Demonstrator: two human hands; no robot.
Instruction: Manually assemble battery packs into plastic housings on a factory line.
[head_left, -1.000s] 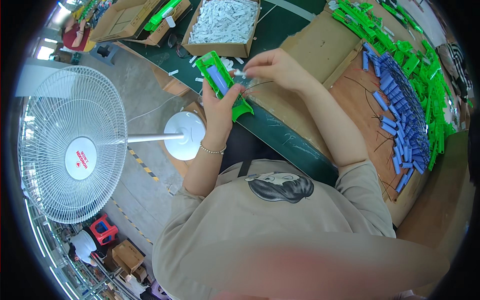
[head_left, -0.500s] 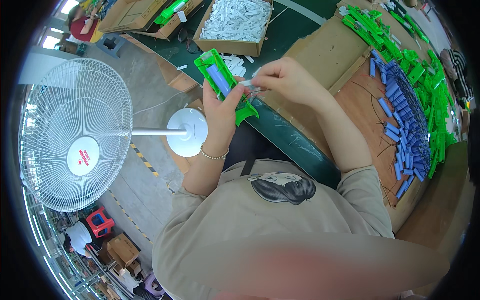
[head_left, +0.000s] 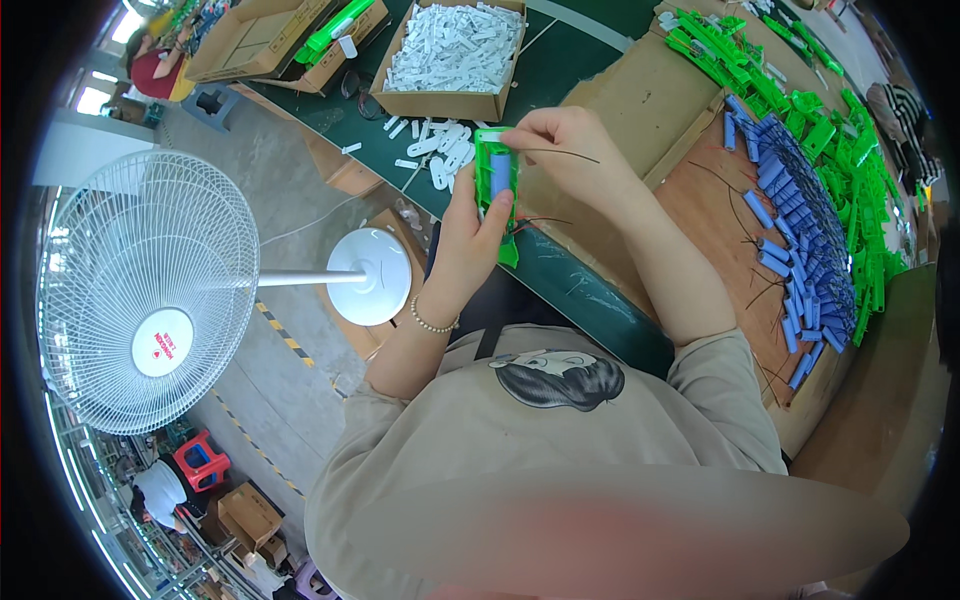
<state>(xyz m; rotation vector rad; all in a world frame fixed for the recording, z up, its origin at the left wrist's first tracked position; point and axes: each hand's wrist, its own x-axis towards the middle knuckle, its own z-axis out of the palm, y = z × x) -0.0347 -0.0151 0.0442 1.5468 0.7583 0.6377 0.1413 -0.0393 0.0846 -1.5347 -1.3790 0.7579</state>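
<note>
Upright in my left hand is a green plastic housing, with my fingers closed round its lower part. Inside the housing lies a blue cylindrical battery. My right hand pinches at the top end of the housing, where a small white plastic piece sits against the green. A dark wire runs out to the right across my right fingers. Lower down, thin red and dark wires stick out beside my left thumb. My right fingertips partly cover the white piece.
Loose white pieces lie beyond my left hand, before a cardboard box heaped with more. On the right, blue wired batteries spread over a brown board, backed by green housings. A white fan stands left.
The housing has turned from tilted to nearly upright and shifted right. My right hand has brought the white piece from beside the housing to its top end.
</note>
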